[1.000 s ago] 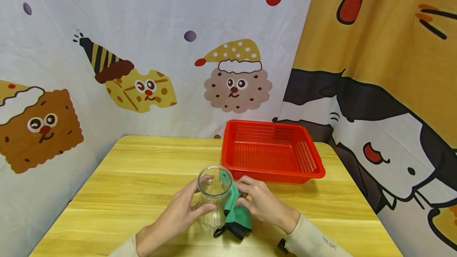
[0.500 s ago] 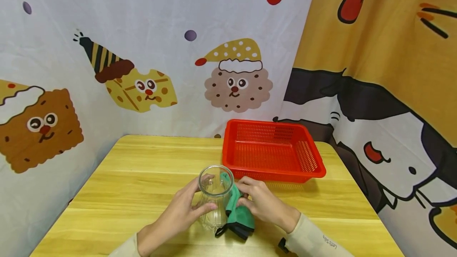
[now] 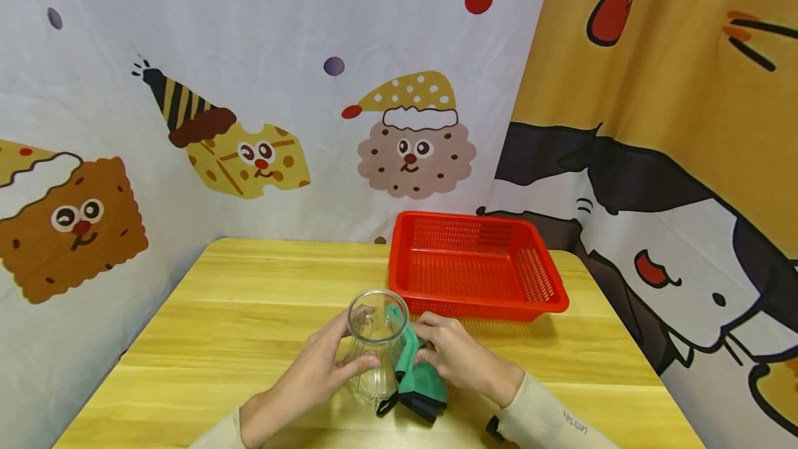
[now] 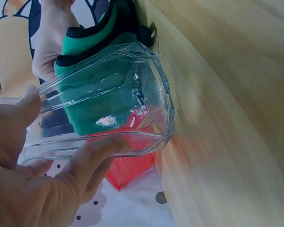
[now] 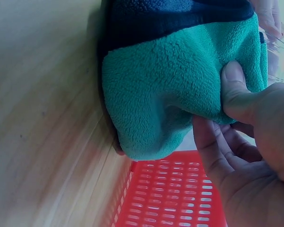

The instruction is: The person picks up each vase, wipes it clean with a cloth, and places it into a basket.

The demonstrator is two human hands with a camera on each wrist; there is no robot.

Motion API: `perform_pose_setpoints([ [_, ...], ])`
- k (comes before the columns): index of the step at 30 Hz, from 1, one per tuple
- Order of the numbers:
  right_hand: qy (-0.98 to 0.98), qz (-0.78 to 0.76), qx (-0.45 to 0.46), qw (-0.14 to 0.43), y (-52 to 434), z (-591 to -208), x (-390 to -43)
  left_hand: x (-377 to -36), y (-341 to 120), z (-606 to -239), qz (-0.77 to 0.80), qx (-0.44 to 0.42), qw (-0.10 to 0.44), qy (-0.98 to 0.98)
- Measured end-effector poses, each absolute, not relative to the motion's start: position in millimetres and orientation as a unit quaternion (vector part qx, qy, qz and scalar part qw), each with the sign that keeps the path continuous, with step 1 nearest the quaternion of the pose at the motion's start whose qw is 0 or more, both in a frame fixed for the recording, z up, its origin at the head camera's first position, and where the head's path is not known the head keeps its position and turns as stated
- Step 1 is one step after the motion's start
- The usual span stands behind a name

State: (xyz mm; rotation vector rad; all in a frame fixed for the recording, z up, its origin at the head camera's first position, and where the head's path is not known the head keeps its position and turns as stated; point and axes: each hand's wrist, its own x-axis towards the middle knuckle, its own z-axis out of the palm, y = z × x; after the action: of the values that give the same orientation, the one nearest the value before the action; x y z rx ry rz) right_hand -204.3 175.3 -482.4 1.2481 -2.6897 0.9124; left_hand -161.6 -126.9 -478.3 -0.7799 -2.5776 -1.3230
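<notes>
A clear glass jar (image 3: pixel 373 383) with a faceted body stands upright at the table's front middle, its round mouth facing up. My left hand (image 3: pixel 324 359) grips it from the left, thumb in front and fingers round the back. Against the jar's right side lies a green fleecy cloth (image 5: pixel 165 85) with black edging and a small black loop. My right hand (image 3: pixel 461 355) pinches a fold of this cloth between thumb and fingers. In the left wrist view, green cloth shows through the jar's wall (image 4: pixel 163 101). The cloth's lower end hangs down close over the table.
Behind the hands, to the right, a red perforated plastic basket (image 3: pixel 476 307) sits on the light wood table (image 3: pixel 262 276). A cartoon-printed curtain (image 3: pixel 262 54) hangs along the table's back and sides.
The cloth's lower end has shifted slightly to the right, away from the jar's base. Both hands and the jar stay nearly where they were.
</notes>
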Motion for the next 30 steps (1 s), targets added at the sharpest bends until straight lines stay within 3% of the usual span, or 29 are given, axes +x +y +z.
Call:
perform_pose_setpoints([
  [30,-0.872,0.277,0.404,-0.003,176.0,-489.1,-205.6,-161.9,-126.5,-478.3,-0.417,-0.265,0.077,-0.866],
])
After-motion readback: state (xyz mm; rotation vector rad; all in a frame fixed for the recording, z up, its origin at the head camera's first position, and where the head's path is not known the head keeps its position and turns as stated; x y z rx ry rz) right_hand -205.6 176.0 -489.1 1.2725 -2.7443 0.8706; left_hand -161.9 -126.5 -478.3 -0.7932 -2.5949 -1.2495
